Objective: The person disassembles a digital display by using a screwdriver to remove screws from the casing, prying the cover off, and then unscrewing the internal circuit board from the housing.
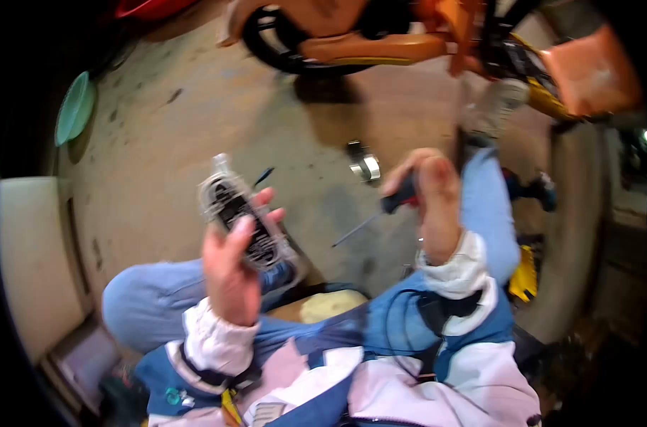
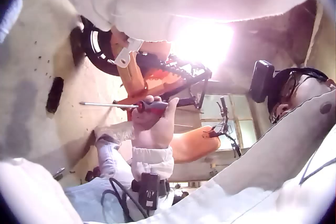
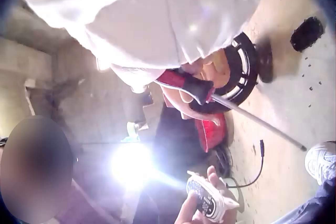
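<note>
My left hand grips an oval device with a black, densely marked face and a clear or whitish casing. In the right wrist view a short black cable runs out beside this oval device. My right hand holds a screwdriver by its red and black handle, fingers wrapped round it. The screwdriver's long metal shaft points inward over the floor, its tip apart from the device. On the floor between the hands lies a small black and silver piece.
An orange scooter stands across the far side. A green basin leans at the left, above a pale cabinet. Right of the bent knee lie a yellow thing and a dark tool. A pale round thing sits between the legs.
</note>
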The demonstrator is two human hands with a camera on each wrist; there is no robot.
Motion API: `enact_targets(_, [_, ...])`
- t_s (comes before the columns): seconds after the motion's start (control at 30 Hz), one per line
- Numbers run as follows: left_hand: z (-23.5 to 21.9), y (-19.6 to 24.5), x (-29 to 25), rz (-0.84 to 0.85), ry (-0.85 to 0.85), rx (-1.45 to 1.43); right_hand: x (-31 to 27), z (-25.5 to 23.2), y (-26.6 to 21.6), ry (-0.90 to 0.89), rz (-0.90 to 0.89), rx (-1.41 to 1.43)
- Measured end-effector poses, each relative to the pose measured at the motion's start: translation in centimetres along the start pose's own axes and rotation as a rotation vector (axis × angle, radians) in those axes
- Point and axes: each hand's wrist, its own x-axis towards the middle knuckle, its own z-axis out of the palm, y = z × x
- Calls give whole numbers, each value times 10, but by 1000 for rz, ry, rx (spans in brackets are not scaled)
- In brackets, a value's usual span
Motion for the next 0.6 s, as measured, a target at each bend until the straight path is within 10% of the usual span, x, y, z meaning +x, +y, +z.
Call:
enact_targets(0.23, [-4, -3, 2, -28, -21, 3, -1, -8, -15, 295, 110, 302])
enact_targets(0.6, [-1, -3, 3, -47, -58, 83, -6, 2, -4, -2, -42, 214])
